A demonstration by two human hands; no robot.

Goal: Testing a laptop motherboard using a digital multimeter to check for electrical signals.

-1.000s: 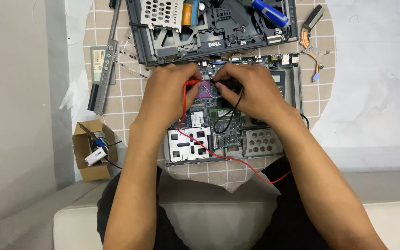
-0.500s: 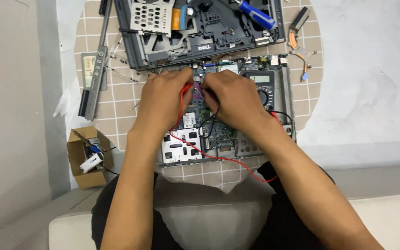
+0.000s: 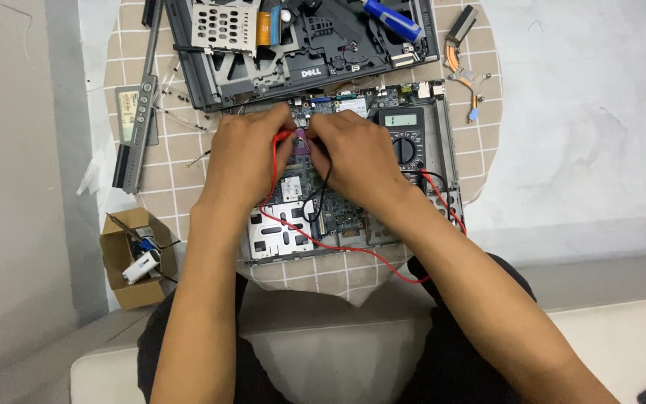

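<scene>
1. One camera only, worn on the person's head, looking almost straight down.
2. It sits close above the forearms, which enter from the bottom edge.
3. The opened laptop chassis [image 3: 353, 172] fills the upper centre; the person's lap lies below it.

I see a small cardboard box [image 3: 132, 258] near left, a blue-handled screwdriver [image 3: 392, 19] on the dark laptop casing [image 3: 300, 45] far off, and a copper heatsink [image 3: 463, 63] far right.
</scene>
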